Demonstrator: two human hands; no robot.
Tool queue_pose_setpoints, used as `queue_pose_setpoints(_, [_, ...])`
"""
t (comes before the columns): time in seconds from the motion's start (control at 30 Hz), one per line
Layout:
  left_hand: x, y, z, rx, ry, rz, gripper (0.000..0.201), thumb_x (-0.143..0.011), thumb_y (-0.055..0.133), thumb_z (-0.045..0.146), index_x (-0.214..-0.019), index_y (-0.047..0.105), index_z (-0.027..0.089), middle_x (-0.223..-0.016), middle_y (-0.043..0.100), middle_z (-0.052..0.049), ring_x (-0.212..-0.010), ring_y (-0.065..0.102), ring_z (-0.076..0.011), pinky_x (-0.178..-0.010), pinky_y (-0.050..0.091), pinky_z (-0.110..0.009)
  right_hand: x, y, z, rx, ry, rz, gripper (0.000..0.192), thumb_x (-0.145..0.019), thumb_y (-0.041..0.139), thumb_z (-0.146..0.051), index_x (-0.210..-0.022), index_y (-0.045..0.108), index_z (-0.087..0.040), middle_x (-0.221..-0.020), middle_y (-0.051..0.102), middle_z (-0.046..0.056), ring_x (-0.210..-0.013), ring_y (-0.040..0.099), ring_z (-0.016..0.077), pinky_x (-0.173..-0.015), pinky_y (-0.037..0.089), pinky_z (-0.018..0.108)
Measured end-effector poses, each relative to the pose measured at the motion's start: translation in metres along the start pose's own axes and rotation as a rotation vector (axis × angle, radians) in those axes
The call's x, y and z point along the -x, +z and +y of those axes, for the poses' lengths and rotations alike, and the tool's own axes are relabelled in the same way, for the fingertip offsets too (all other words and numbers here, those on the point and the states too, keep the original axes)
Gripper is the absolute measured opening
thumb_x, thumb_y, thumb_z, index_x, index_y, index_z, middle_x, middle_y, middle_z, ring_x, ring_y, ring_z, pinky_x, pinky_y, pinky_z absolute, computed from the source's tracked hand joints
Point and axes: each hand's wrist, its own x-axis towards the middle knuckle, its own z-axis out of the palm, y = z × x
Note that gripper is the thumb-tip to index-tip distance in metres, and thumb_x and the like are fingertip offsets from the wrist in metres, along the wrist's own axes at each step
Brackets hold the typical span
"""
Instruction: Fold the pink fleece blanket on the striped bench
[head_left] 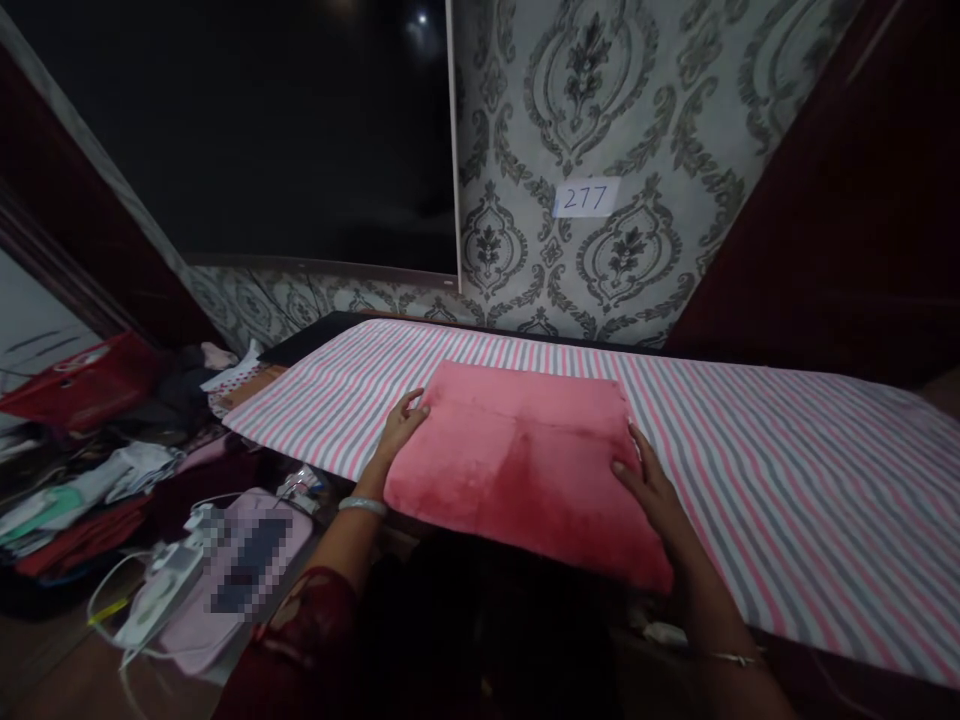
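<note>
A roughly square pink plush cloth (517,450), flat like a cushion cover, lies across the near edge of a striped cloth (757,450). Its pile looks darker red toward the front, and a crease crosses its upper part. At its left edge, my left hand (405,425) grips the side, thumb on top. My right hand (651,485) holds the right edge the same way, with the thumb over the top face. Fingers under the edges are partly hidden. The near side of the pink cloth hangs toward me over the surface's edge.
On the left, a power strip (169,575) with cables rests by a pink pad (225,630). Piled clothes (112,490) and a red bag (82,375) lie beyond. A television (300,130) and a "277" label (586,197) are on the wall behind.
</note>
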Motion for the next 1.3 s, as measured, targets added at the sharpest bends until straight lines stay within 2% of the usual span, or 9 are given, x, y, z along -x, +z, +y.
queue_pose_setpoints(0.13, [-0.001,0.000,-0.001,0.083,-0.039,-0.049,0.098,-0.055,0.085,0.056,-0.136,0.051,0.010,-0.062,0.060,0.004,-0.058,0.058,-0.0154,-0.059,0.045,-0.026,-0.005,-0.001,-0.001,-0.036,0.040,0.026,0.091,-0.082,0.058,-0.072,-0.158,0.028,-0.033,-0.162,0.031,0.000,-0.152,0.020,0.0295,-0.125,0.020,0.047])
queue_pose_setpoints(0.37, [-0.013,-0.004,-0.008,0.057,-0.072,-0.053,0.100,-0.067,0.084,0.050,-0.148,0.041,0.013,-0.093,0.073,-0.010,-0.075,0.070,-0.0210,-0.068,0.055,-0.030,-0.006,0.003,-0.028,-0.111,0.070,0.052,0.095,-0.076,0.063,-0.075,-0.155,0.037,-0.031,-0.162,0.032,0.000,-0.151,0.021,0.0300,-0.125,0.016,0.047])
queue_pose_setpoints(0.5, [-0.016,-0.006,-0.002,0.065,-0.120,-0.112,0.115,-0.063,0.088,0.049,-0.157,0.029,0.019,-0.131,0.065,-0.019,-0.101,0.071,-0.0283,-0.078,0.057,-0.034,-0.009,0.002,-0.045,-0.210,0.075,-0.060,0.102,-0.074,0.069,-0.068,-0.158,0.030,-0.025,-0.158,0.039,0.006,-0.146,0.036,0.0312,-0.122,0.026,0.047])
queue_pose_setpoints(0.6, [-0.012,-0.004,0.005,0.115,-0.145,-0.200,0.131,-0.057,0.091,0.044,-0.161,0.014,0.022,-0.146,0.054,-0.021,-0.113,0.068,-0.0305,-0.082,0.058,-0.035,-0.012,0.001,-0.052,-0.213,0.155,-0.069,0.107,-0.073,0.070,-0.067,-0.160,0.024,-0.024,-0.161,0.034,0.008,-0.147,0.034,0.0307,-0.122,0.027,0.048])
queue_pose_setpoints(0.73, [-0.007,-0.001,0.016,0.169,-0.106,-0.235,0.134,-0.055,0.093,0.034,-0.161,0.012,0.025,-0.141,0.059,-0.018,-0.117,0.066,-0.0301,-0.086,0.058,-0.037,-0.013,0.003,-0.063,-0.211,0.122,-0.029,0.117,-0.064,0.080,-0.053,-0.161,0.020,-0.024,-0.165,0.025,0.007,-0.148,0.032,0.0302,-0.121,0.027,0.048])
queue_pose_setpoints(0.93, [-0.009,-0.001,0.057,0.173,-0.021,-0.175,0.116,-0.060,0.089,0.024,-0.158,0.026,0.031,-0.129,0.067,-0.012,-0.104,0.071,-0.0265,-0.086,0.059,-0.037,-0.020,-0.004,-0.101,-0.308,0.010,0.017,0.108,-0.066,0.078,-0.038,-0.159,0.024,-0.032,-0.158,0.039,0.003,-0.138,0.047,0.0288,-0.116,0.037,0.047])
queue_pose_setpoints(1.03, [-0.015,-0.001,0.076,0.217,0.002,-0.208,0.115,-0.064,0.089,0.025,-0.158,0.024,0.031,-0.122,0.071,-0.011,-0.093,0.073,-0.0246,-0.085,0.059,-0.039,-0.029,-0.012,-0.113,-0.389,-0.011,0.074,0.108,-0.065,0.081,-0.035,-0.158,0.027,-0.032,-0.155,0.045,0.002,-0.133,0.052,0.0278,-0.113,0.042,0.043])
queue_pose_setpoints(1.13, [-0.023,0.001,0.070,0.218,-0.055,-0.215,0.115,-0.067,0.089,0.025,-0.159,0.021,0.026,-0.110,0.074,-0.011,-0.083,0.074,-0.0225,-0.081,0.060,-0.038,-0.036,-0.013,-0.096,-0.456,0.067,0.116,0.105,-0.066,0.082,-0.035,-0.157,0.029,-0.029,-0.148,0.053,0.005,-0.121,0.062,0.0260,-0.103,0.051,0.039])
queue_pose_setpoints(1.3, [-0.042,-0.013,0.016,0.112,-0.307,-0.152,0.089,-0.076,0.082,0.022,-0.151,0.035,0.012,-0.088,0.073,-0.009,-0.067,0.069,-0.0170,-0.064,0.056,-0.027,-0.028,-0.013,-0.021,-0.436,0.314,0.233,0.078,-0.076,0.072,-0.039,-0.147,0.047,-0.021,-0.102,0.073,0.006,-0.082,0.069,0.0189,-0.067,0.057,0.027])
